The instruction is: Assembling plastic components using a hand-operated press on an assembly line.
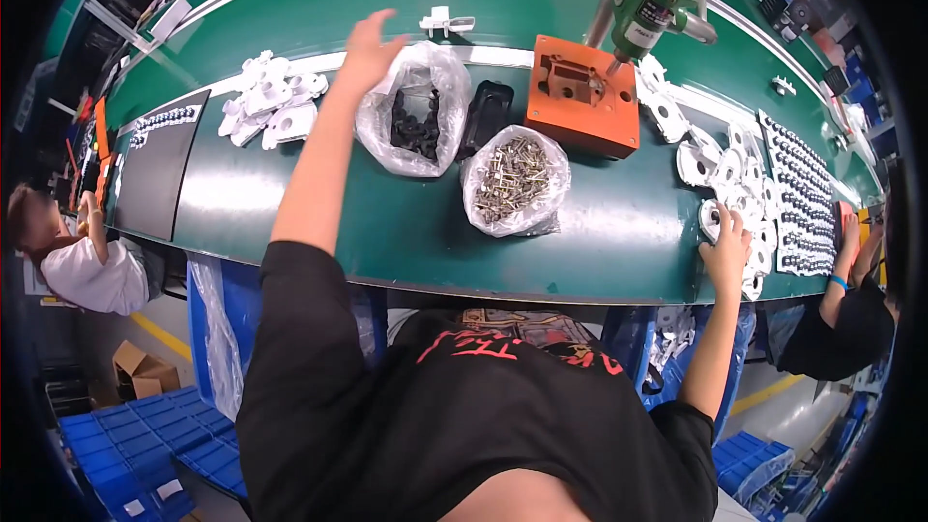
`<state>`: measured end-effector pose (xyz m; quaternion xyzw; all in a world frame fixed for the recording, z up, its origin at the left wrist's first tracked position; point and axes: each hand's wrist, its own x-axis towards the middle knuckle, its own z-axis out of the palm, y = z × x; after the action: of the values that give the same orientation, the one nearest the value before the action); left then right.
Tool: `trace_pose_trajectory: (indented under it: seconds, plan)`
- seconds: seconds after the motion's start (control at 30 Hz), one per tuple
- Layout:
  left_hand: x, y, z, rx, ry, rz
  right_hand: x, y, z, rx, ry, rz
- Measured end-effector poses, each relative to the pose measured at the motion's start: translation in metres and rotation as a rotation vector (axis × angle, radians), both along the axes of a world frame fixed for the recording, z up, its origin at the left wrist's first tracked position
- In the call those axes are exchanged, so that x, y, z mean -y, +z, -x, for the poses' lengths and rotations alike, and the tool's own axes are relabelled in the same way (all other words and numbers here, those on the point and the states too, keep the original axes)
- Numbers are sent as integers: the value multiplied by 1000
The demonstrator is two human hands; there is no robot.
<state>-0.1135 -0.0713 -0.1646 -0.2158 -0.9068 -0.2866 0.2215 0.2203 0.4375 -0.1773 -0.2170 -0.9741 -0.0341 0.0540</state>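
Reaching toward the upper middle of the frame, the left hand [370, 48] is spreading open, empty fingers beside a crinkled clear bag of black parts [416, 123]. At right, the right hand [725, 249] is curling onto glossy white plastic pieces [735, 195], seemingly picking stock; next comes a firm pinch.

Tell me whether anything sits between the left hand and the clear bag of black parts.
Nothing visible does. The left hand is raised with fingers spread, right beside the upper left edge of the bag of black parts. The pile of white parts lies off to its other side, out of the path.
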Motion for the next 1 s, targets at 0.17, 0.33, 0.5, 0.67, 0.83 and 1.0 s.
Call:
trace_pose_trajectory:
  seconds: [0.17, 0.33, 0.5, 0.67, 0.83, 1.0]
  plan:
    - [118, -9, -37, 93, 490, 134, -12, -3, 11, 4, -21, 155]
    - [114, -14, -51, 220, 336, -7, -23, -6, 23, -96, 83, 350]
    - [69, -43, -8, 100, 129, 286, 2, 11, 28, -47, 84, 310]
    - [46, -46, 23, 134, 61, 352, 32, 29, 14, -167, 96, 542]
    - [64, -34, 21, -42, 74, 32, 45, 35, 6, -322, 209, 776]
    - [-29, 56, -88, 327, -256, -692, 97, 58, 19, -496, 322, 1229]
